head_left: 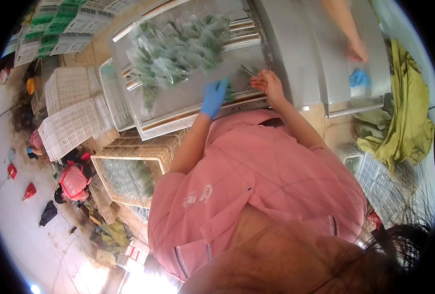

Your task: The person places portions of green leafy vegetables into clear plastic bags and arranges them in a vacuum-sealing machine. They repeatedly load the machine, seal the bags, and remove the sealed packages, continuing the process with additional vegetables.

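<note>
My left hand (214,98), in a blue glove, is closed on a bunch of green herbs (229,93) at the near edge of the metal work table (205,88). Leaves stick out on the glove's right side; the rest is hidden. Just to the right, my bare right hand (269,87) hovers low over the table, its fingers half curled and apart. A few loose green stems (248,70) lie by its fingertips. Many clear plastic sleeves filled with green herbs (178,51) cover the table's left and far part.
A plastic crate of bagged greens (129,177) stands below left, with white crates (70,90) beyond. Another person's bare arm (347,29) reaches over the steel surface (300,54) at right, near a blue item (359,78). Olive-green cloth (406,108) hangs at far right.
</note>
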Action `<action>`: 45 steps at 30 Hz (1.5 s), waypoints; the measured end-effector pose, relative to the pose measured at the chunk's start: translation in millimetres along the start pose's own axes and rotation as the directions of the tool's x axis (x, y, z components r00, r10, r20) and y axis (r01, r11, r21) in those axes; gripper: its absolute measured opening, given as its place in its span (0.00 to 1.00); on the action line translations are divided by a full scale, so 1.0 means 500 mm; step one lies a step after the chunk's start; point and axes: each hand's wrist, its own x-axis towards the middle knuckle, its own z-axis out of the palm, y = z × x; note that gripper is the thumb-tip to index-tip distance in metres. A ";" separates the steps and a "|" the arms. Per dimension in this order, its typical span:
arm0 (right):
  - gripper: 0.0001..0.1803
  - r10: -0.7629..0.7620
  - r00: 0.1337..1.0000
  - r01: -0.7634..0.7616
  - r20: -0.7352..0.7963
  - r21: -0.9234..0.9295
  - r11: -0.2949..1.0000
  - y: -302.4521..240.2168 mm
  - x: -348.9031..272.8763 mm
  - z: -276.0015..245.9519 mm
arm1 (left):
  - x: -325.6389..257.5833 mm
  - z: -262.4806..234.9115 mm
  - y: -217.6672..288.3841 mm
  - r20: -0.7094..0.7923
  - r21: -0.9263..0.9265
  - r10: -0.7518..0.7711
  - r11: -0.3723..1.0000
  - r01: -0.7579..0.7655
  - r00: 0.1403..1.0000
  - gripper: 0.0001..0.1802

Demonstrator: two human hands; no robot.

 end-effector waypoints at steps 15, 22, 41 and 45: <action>0.13 0.139 0.985 -0.169 -0.102 -0.401 0.900 -0.015 -0.045 -0.025 | 0.068 0.007 -0.094 0.231 -0.062 -0.149 0.984 0.167 0.961 0.24; 0.12 -0.521 0.793 0.233 0.317 -0.947 -0.222 0.068 0.065 -0.054 | 0.113 0.042 -0.163 -0.013 0.479 0.402 0.807 -0.347 0.916 0.19; 0.06 -0.181 0.668 0.569 0.722 -0.652 -0.501 0.080 -0.039 -0.127 | 0.044 0.017 -0.157 0.129 0.652 0.355 0.673 -0.349 0.926 0.14; 0.07 -0.200 0.669 0.537 0.716 -0.651 -0.536 0.052 -0.057 -0.150 | 0.051 0.055 -0.148 0.205 0.704 0.448 0.550 -0.449 0.870 0.12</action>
